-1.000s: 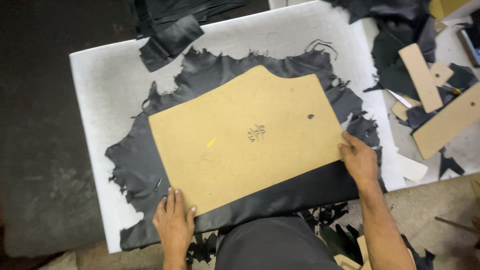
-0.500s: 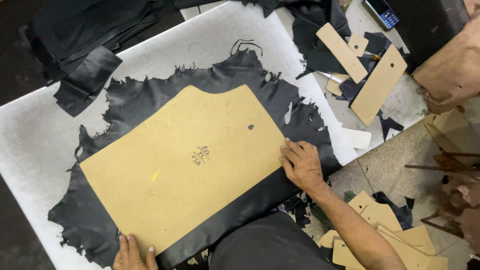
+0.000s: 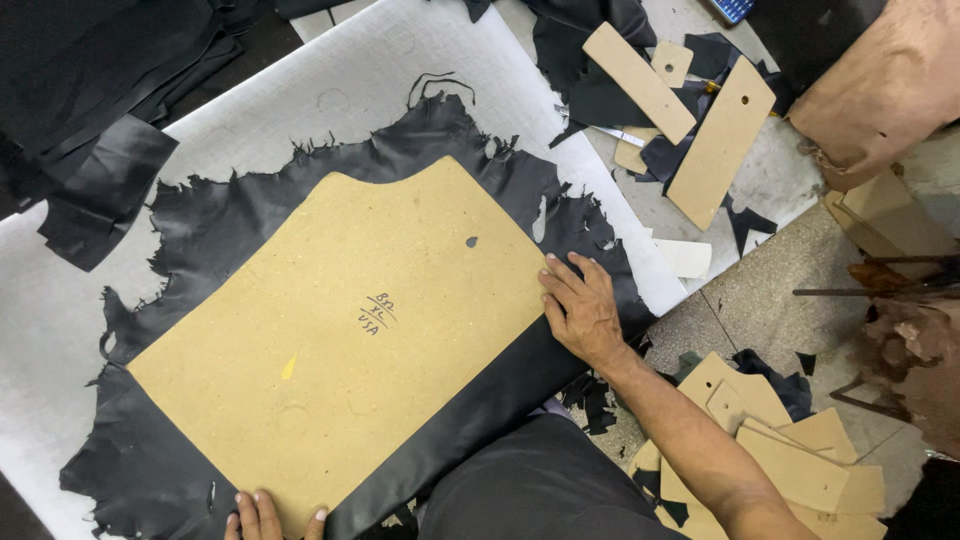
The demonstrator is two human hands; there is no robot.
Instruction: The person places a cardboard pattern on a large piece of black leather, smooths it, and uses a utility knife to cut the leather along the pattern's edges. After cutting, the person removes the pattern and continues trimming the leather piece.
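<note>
The white counter point(image 3: 330, 60) carries a ragged black hide point(image 3: 230, 215) across the frame's middle, with a tan pattern board point(image 3: 350, 340) on top. The right hand point(image 3: 583, 312) presses its right edge, fingers spread flat; the left hand point(image 3: 272, 514), bottom centre, pins its lower edge, fingers flat. Positioning looks underway; next calls for holding the board steady.

The one camera on my head looks steeply down, close over the bench point(image 3: 330, 75), its near edge and the floor at my right.
</note>
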